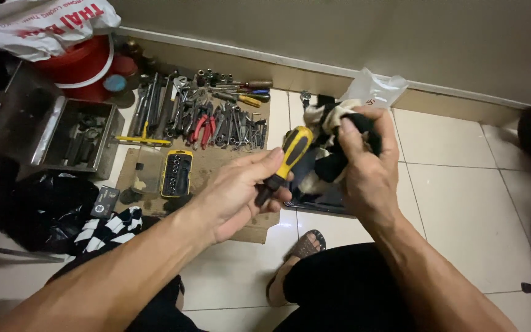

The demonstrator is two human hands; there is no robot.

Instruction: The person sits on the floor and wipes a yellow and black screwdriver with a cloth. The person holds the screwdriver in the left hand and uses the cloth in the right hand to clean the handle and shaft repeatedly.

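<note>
My left hand (238, 190) grips a screwdriver (285, 161) with a yellow and black handle, held at an angle over the floor. My right hand (367, 166) clutches a black and cream rag (333, 132) bunched up around the far end of the screwdriver, so its shaft is hidden. Both hands hover above the tiled floor, just right of a piece of cardboard (216, 163) covered with tools.
Wrenches, pliers and screwdrivers (201, 114) lie in rows on the cardboard, with a yellow socket case (176, 174). An open metal toolbox (69, 135) and a red bucket (84, 64) stand at left. A clear plastic bag (379, 89) lies by the wall. My sandalled foot (293, 261) rests below.
</note>
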